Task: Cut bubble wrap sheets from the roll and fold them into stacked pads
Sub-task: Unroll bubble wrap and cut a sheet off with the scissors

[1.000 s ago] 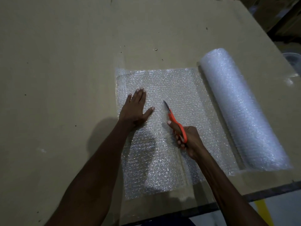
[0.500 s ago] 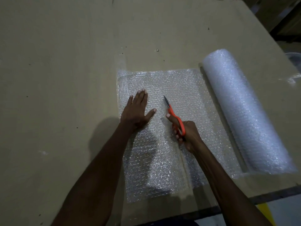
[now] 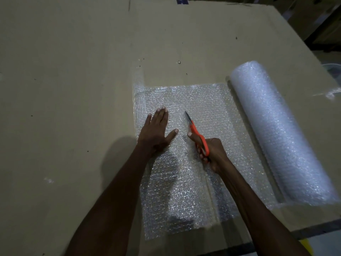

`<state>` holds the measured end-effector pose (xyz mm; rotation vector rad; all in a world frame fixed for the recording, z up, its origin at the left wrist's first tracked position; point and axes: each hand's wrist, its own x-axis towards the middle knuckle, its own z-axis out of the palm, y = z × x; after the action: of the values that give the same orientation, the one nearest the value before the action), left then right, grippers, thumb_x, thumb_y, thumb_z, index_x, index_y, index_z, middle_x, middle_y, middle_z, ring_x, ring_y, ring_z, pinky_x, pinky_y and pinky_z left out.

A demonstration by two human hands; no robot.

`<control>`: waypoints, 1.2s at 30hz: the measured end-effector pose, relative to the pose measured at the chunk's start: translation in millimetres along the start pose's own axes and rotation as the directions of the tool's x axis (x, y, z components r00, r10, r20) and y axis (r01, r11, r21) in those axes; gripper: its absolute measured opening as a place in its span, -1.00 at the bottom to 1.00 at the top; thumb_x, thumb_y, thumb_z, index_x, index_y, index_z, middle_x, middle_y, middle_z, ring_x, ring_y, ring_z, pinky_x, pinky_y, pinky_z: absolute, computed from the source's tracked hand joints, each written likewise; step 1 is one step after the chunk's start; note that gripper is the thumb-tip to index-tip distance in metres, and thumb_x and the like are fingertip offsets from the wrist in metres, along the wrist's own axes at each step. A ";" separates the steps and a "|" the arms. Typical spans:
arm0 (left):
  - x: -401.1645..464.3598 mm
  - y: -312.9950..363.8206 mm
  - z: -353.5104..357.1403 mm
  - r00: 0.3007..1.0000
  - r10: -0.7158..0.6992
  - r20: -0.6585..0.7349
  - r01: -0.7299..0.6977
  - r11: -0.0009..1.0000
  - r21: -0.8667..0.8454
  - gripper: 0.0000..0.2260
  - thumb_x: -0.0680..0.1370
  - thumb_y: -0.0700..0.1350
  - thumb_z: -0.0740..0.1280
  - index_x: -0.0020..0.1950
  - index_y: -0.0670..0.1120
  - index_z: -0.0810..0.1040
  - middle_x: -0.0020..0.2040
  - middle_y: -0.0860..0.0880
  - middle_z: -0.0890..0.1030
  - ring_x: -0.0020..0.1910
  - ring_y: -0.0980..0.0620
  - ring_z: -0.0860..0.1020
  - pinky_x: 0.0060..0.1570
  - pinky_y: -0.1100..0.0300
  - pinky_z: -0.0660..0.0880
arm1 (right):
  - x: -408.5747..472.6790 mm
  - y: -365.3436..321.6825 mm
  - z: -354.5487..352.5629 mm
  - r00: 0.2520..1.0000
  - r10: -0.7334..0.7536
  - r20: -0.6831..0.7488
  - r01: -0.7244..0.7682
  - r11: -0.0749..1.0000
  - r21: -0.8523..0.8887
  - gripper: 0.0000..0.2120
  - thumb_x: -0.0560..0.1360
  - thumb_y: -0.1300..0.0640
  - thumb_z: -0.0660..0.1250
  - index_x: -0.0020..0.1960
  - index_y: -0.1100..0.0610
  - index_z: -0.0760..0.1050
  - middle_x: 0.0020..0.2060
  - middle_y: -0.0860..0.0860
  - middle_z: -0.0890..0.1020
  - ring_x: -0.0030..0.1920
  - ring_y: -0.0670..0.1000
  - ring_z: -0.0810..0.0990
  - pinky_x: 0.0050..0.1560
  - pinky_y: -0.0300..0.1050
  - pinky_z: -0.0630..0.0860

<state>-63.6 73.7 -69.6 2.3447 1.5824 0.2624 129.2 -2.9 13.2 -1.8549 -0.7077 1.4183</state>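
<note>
head view: the scissors [image 3: 198, 134] have crept up the frame since a second ago, their blade tip now nearer the far edge of the bubble wrap sheet [image 3: 203, 100], and the left hand [image 3: 156, 133] has slid up alongside them. the cut line shows as a seam running down the frame from below the right hand [image 3: 212, 154] toward the near edge of the sheet. judging by that, the cut is past halfway, with the stretch above the blades uncut.

the left hand lies flat on the sheet, fingers straight and together, thumb splayed toward the scissors, pressing the wrap down just left of the cut line. the right hand is clamped round the orange handles, fingers curled through the loops; whether the blades are parted i cannot tell.

the sheet lies in the centre of the frame on the cardboard-covered table [image 3: 64, 89], joined on its right side to the roll [image 3: 280, 132], which runs diagonally from upper centre-right to the lower right.

edges and room: the sheet's near edge sits close to the table's near edge at the bottom of the frame. above the blades there is only bare wrap, then plain table. the whole left of the frame is open table, seemingly good room for folding. the roll is near the table's right edge.
</note>
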 end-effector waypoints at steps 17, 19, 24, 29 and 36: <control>43.9 -32.5 -11.4 0.997 0.030 0.074 -0.036 0.996 0.077 -0.13 0.54 0.46 -0.12 0.64 -0.11 -0.16 0.64 -0.05 -0.19 0.60 0.03 -0.22 0.56 -0.08 -0.23 | 10.3 -10.5 6.6 1.000 0.019 0.016 -0.019 1.000 0.015 -0.55 0.34 -0.13 0.61 -0.29 0.24 0.56 -0.50 0.12 0.48 -0.56 0.00 0.35 -0.57 -0.25 0.23; 43.8 -31.9 -12.8 0.997 0.022 0.075 -0.028 0.997 0.075 -0.12 0.53 0.46 -0.12 0.64 -0.12 -0.15 0.64 -0.06 -0.18 0.61 0.03 -0.22 0.56 -0.07 -0.23 | 12.4 -9.2 7.3 0.999 0.027 0.025 -0.028 1.000 0.015 -0.56 0.34 -0.11 0.62 -0.30 0.23 0.55 -0.50 0.12 0.47 -0.57 0.00 0.33 -0.58 -0.26 0.21; 43.0 -30.2 -13.3 0.997 0.017 0.078 -0.023 0.997 0.078 -0.09 0.50 0.48 -0.15 0.64 -0.13 -0.14 0.64 -0.07 -0.18 0.61 0.01 -0.21 0.56 -0.06 -0.23 | 12.0 -8.4 6.8 0.998 0.051 0.027 -0.051 0.999 0.013 -0.55 0.33 -0.14 0.61 -0.27 0.24 0.57 -0.51 0.10 0.48 -0.58 -0.01 0.34 -0.57 -0.27 0.22; 43.1 -30.3 -12.1 0.997 0.012 0.074 -0.017 0.997 0.072 -0.10 0.52 0.47 -0.11 0.64 -0.13 -0.15 0.64 -0.07 -0.19 0.61 0.02 -0.22 0.54 -0.04 -0.26 | 17.8 -14.9 11.6 1.000 0.011 0.029 -0.012 0.999 0.033 -0.57 0.37 -0.07 0.61 -0.33 0.26 0.54 -0.51 0.12 0.46 -0.59 -0.01 0.32 -0.60 -0.28 0.20; 42.5 -31.2 -10.0 0.998 0.014 0.055 -0.018 0.998 0.068 -0.10 0.51 0.48 -0.11 0.64 -0.12 -0.15 0.64 -0.06 -0.19 0.60 0.04 -0.23 0.54 -0.01 -0.27 | 20.8 -17.1 14.3 1.000 0.010 0.025 -0.012 0.998 0.060 -0.57 0.38 -0.06 0.61 -0.35 0.26 0.53 -0.53 0.11 0.45 -0.60 -0.01 0.31 -0.61 -0.29 0.20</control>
<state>-77.9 125.4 -71.7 2.3950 1.5712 0.1485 120.5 26.3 11.9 -1.8001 -0.6606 1.4561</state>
